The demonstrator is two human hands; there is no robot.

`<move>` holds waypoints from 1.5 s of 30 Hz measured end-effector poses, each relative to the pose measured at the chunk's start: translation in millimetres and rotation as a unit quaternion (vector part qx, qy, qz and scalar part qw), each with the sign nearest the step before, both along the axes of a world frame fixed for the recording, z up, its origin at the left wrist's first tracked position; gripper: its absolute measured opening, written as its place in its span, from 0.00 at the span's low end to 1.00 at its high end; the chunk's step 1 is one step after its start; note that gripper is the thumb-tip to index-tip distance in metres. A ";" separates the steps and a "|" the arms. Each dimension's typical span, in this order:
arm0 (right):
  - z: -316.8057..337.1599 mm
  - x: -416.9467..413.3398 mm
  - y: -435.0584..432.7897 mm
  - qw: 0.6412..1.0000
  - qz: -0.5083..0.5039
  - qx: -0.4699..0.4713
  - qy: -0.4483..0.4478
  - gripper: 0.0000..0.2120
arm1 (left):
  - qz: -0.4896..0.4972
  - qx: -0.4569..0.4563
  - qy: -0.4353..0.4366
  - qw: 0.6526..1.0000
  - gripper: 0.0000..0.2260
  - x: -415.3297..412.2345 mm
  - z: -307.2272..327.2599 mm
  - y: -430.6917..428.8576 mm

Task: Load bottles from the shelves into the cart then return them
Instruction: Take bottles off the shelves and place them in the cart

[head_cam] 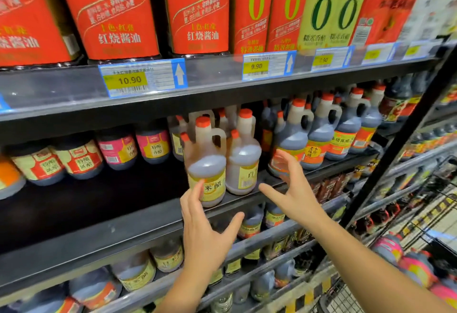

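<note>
Two handled vinegar jugs with orange caps and yellow labels stand at the front of the middle shelf: the left jug and the right jug. My left hand is open just below the left jug, its fingertips touching the label. My right hand is open with fingers spread, to the right of the right jug and apart from it. The wire cart is at the right edge, with pink-labelled bottles lying in it.
Dark jugs with red-orange labels fill the middle shelf to the right. Pink- and red-labelled bottles stand at its left. Large red soy sauce bottles fill the shelf above. A black upright post separates the shelving from the cart.
</note>
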State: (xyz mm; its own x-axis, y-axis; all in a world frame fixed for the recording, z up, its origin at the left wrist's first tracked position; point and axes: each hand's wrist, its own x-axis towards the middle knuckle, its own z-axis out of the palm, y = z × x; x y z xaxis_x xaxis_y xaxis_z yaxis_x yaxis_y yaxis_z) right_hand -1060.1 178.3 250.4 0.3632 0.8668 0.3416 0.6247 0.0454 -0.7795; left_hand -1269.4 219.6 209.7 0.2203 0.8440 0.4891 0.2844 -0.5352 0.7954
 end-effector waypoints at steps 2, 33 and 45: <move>-3.0 5.0 -14.7 1.000 -0.001 -0.001 -0.014 0.38 | -0.022 0.000 0.008 1.000 0.37 10.2 0.4 -10.6; -111.6 293.9 -565.5 0.970 -0.228 -0.077 -0.015 0.23 | -0.347 -0.107 0.198 0.911 0.23 364.9 -111.4 -428.7; -114.2 397.3 -633.3 0.954 -0.235 -0.187 -0.021 0.28 | -0.347 -0.140 0.260 0.890 0.21 450.1 -177.3 -484.8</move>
